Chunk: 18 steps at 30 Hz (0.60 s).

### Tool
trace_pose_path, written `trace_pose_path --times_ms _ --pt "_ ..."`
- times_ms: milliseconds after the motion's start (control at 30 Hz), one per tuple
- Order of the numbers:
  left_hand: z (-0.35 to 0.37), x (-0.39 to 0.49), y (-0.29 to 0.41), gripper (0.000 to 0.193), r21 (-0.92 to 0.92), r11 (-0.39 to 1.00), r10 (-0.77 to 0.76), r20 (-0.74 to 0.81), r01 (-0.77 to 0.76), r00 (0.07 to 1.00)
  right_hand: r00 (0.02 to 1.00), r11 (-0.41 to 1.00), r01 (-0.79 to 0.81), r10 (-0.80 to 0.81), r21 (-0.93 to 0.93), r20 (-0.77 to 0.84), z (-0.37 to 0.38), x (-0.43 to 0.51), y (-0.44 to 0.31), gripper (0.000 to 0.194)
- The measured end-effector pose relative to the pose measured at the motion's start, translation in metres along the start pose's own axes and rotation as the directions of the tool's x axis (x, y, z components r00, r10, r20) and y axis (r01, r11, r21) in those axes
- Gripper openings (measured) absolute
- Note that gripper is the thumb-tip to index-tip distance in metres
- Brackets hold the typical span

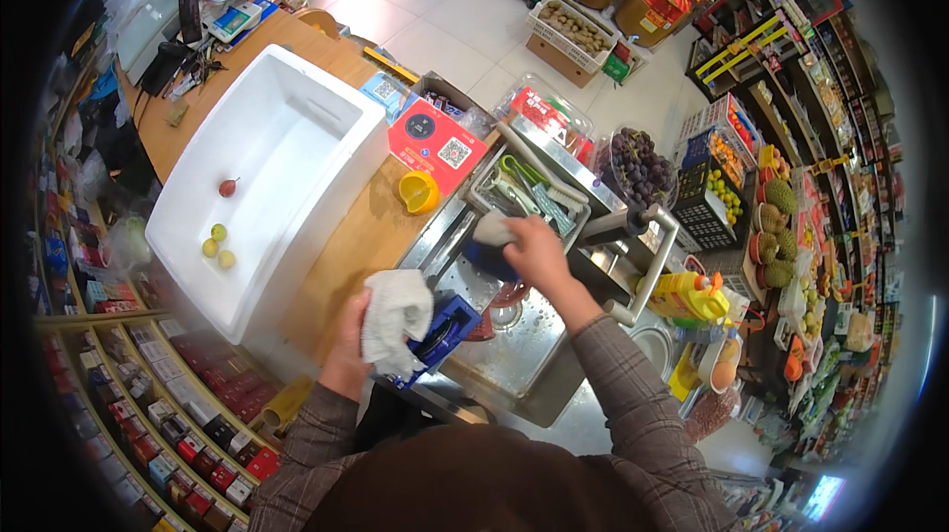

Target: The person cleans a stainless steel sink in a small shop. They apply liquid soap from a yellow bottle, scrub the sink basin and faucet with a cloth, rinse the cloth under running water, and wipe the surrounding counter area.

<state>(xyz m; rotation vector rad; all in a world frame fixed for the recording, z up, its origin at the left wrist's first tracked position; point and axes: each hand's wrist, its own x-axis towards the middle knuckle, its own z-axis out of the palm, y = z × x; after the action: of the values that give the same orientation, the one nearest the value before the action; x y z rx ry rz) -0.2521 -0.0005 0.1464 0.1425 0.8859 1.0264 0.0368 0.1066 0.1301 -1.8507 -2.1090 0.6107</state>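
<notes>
My left hand (348, 346) grips a white ribbed cloth (399, 306) by the front edge of the counter. A blue plastic object (448, 330) with a dark slot juts out from beside the cloth; I cannot tell whether the hand also holds it. Over the stainless steel sink (508, 376), my right hand (540, 254) pinches a pale greyish wad (492, 229), perhaps cloth. Just below that wad is a dark blue thing (489, 259), blurred and partly covered. Reddish plastic (510, 295) shows by the sink drain.
A white foam box (296, 154) holding several small fruits stands on the wooden counter (348, 254). Near it sits a cut orange (419, 192). A tray of knives and brushes (530, 194) borders the sink, with the faucet (645, 265) and a yellow bottle (686, 296) to the right.
</notes>
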Motion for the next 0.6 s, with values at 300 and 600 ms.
trace_pose_path --times_ms 300,600 --pt "-0.052 0.005 -0.013 0.052 -0.104 0.995 0.013 0.152 0.003 0.988 0.877 0.985 -0.079 -0.005 -0.154 -0.480 -0.069 0.101 0.104 0.036" --pt "-0.048 0.000 -0.017 0.054 -0.110 0.993 -0.009 0.206 0.032 0.979 0.950 0.914 0.067 -0.181 -0.399 -0.256 0.019 0.184 0.085 0.044"
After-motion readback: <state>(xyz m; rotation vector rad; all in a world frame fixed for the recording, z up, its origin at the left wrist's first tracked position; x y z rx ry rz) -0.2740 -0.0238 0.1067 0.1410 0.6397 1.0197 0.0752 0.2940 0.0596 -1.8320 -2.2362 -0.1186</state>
